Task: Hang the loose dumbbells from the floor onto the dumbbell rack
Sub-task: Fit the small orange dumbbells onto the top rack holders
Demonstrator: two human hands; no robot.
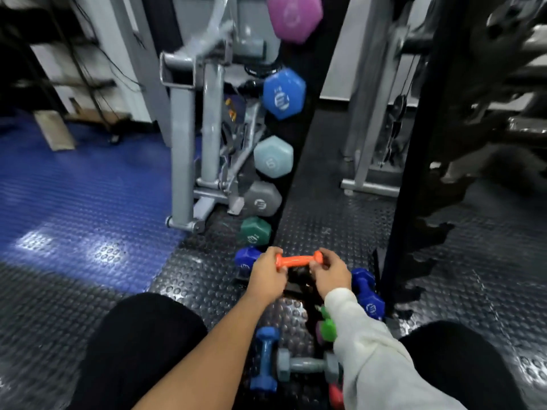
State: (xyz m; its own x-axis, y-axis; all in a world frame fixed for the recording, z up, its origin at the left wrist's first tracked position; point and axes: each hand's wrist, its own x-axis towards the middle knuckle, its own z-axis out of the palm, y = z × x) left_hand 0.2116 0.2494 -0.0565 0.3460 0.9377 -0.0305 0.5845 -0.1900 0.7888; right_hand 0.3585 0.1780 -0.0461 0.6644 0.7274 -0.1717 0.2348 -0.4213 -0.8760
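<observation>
A small orange dumbbell (297, 260) is held level just above the floor, at the foot of the tall black dumbbell rack (299, 137). My left hand (266, 275) grips its left end and my right hand (331, 272) grips its right end. Several dumbbells hang on the rack's left side: pink (294, 16), blue (283, 93), pale teal (273, 156), grey (262, 199), green (255, 232) and dark blue (247, 257). Loose on the floor between my knees lie a blue dumbbell (265, 359), a grey one (305, 365), a green one (327, 324) and a dark blue one (368, 294).
A grey exercise machine frame (189, 137) stands left of the rack. A second black notched rack post (420, 161) rises at the right. The floor is black studded rubber (473, 279), with a blue mat (74, 196) to the left. A red object (336, 396) peeks out under my right sleeve.
</observation>
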